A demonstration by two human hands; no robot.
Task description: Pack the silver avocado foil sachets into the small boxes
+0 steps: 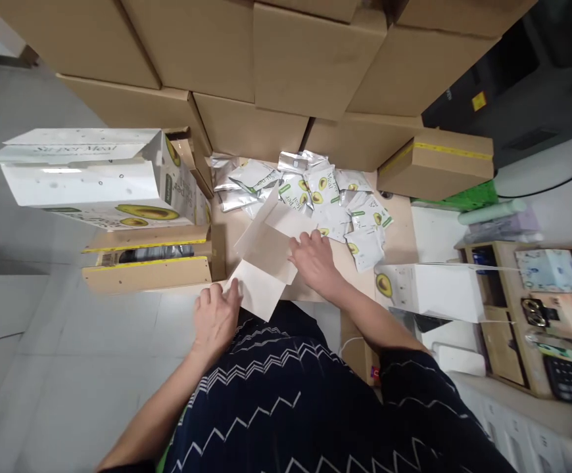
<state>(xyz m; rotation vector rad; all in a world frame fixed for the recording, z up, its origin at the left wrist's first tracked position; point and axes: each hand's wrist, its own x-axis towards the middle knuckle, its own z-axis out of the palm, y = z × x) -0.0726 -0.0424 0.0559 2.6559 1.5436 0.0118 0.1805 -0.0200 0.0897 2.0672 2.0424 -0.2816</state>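
An open paperboard carton [269,253] with a pale inside lies at the table's front edge, its flaps spread outward. My left hand [215,315] is closed on the near flap's left edge, thumb and fingers pinching it. At the carton's right side my right hand [315,264] has its fingers curled over the edge. Just beyond the carton, a loose pile of silvery-white sachets [323,190] printed with avocados spreads over the table. Some sachets are partly hidden behind a raised flap.
Stacked brown boxes [227,49] wall off the back. To the left, a white avocado-printed box [83,184] stands above an open brown box [148,279]. On the right are a yellow-taped box [444,167], another white carton [444,292] and a wooden organizer [500,322].
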